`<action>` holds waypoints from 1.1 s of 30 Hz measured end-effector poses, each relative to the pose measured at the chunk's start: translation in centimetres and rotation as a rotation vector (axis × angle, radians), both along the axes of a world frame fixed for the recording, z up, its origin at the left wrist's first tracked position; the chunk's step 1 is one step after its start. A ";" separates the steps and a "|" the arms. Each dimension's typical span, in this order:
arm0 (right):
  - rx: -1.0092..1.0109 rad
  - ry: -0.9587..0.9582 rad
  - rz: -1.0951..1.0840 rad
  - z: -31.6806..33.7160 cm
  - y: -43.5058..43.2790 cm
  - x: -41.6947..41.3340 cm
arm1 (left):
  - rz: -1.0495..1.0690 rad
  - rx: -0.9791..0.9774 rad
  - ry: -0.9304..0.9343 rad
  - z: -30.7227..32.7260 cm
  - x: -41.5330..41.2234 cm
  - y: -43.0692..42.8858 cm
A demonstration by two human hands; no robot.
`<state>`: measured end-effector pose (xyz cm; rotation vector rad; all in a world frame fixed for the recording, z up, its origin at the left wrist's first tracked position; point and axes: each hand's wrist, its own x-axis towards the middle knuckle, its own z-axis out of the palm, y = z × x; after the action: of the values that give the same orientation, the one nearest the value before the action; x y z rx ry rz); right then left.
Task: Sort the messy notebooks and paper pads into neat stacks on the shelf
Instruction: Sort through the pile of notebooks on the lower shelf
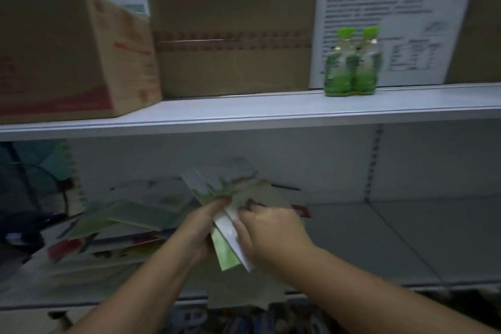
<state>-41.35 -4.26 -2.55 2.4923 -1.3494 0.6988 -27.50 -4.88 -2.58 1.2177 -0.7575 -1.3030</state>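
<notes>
Several fanned notebooks (226, 252) are pinched in the grip of left hand (202, 228) and right hand (271, 230), long axes pointing away; messy pile (122, 219) lies leftward.

Above me: a red-printed cardboard box (67, 49), a taped cardboard box (233, 35) beside it — then two green bottles (352, 68) before a white printed carton (393, 3).

A shop or its stockroom: white metal shelving (271, 111) with slotted uprights carries taped cardboard cartons (233, 35), paired green drink bottles (352, 62) and loose notebooks (122, 222).
</notes>
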 end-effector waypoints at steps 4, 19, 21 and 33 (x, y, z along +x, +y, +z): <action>0.307 -0.317 -0.122 -0.6 -1.9 -13.7 | -0.199 0.042 -0.104 -1.1 -8.9 -0.7; 0.797 -1.456 -0.368 -8.5 -0.8 -46.6 | -0.530 0.239 0.006 -6.7 -43.6 -6.5; 0.761 -1.475 -0.388 -8.7 -1.3 -49.4 | -0.573 0.240 0.017 -7.0 -46.5 -7.9; 0.522 -1.588 -0.687 -8.2 -8.1 -65.8 | -0.785 0.177 0.095 -7.4 -64.9 -17.5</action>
<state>-107.11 -12.39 -10.78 1.0440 -2.8044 2.4997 -92.36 -22.34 -9.99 1.0094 -1.1270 -2.0852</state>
